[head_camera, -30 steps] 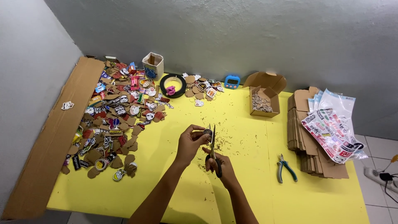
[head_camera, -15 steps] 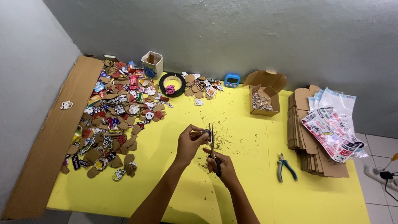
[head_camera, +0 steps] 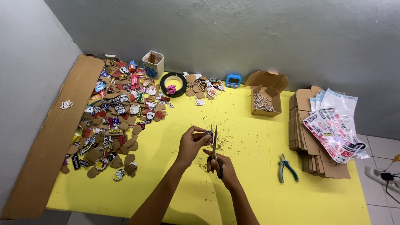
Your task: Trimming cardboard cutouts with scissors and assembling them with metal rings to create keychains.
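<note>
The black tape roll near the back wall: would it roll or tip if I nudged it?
The tape roll lies flat on the yellow table, so it would probably slide, not roll. It looks rigid and light. The pink piece in its hole might shift along.

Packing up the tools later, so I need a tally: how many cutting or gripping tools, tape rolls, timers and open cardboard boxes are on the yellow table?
Scissors, held in the right hand: 1
Pliers: 1
Black tape roll: 1
Blue timer: 1
Open cardboard box: 1
Total: 5
The left hand holds a small round piece, not counted.
</note>
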